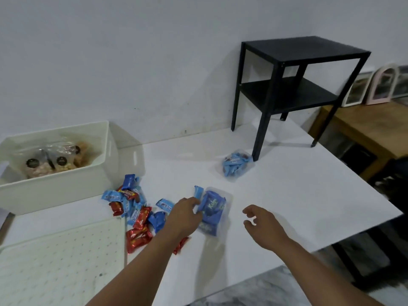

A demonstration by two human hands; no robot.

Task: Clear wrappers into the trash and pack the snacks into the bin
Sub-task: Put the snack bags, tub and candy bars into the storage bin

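Observation:
A clear bag of dark blue snack packs (213, 212) lies on the white table (287, 195). My left hand (184, 214) grips the bag's left edge, fingers curled on it. My right hand (261, 224) hovers just right of the bag, fingers loosely curled, holding nothing. A heap of red and light blue snack packs (134, 208) lies left of my left hand. A second clear bag of light blue packs (236, 164) sits farther back by the black table's leg. The white bin (66, 186) at the left holds clear bags of snacks (55, 161).
A small black side table (293, 85) stands on the table at the back right. A white perforated mat (59, 261) covers the near left. The table's right edge drops off to a wooden bench (364, 129) and the floor.

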